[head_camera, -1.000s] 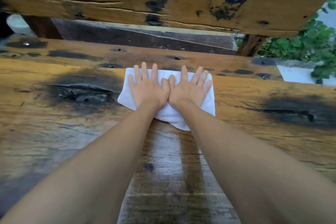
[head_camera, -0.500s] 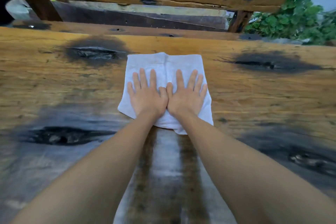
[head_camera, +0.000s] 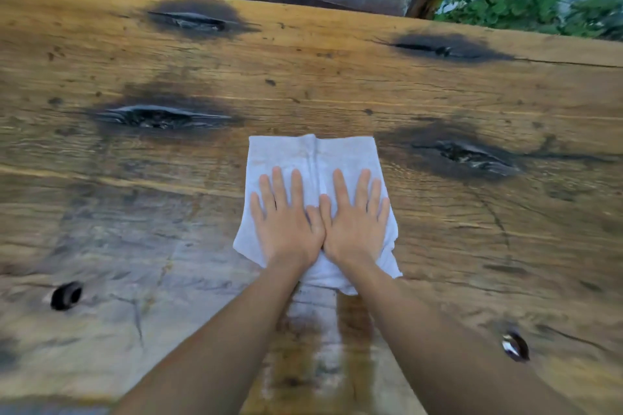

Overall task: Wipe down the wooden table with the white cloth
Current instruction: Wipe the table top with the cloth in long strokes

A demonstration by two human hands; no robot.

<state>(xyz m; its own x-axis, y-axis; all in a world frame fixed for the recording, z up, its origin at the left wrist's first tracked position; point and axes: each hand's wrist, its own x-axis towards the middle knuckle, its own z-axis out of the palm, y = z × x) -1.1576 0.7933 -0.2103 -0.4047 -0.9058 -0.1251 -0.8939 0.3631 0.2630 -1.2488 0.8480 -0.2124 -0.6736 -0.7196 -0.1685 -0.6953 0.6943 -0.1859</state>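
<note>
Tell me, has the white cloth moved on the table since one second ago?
Yes. The white cloth came toward the person: earlier it was at the table's far edge, now beside the nearer dark knot.

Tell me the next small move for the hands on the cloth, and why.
Probably slide the white cloth sideways onto unwiped wood. Both the left hand and right hand press flat on it, side by side, and a wet streak runs only below it, while the wooden table to either side looks dry.
</note>
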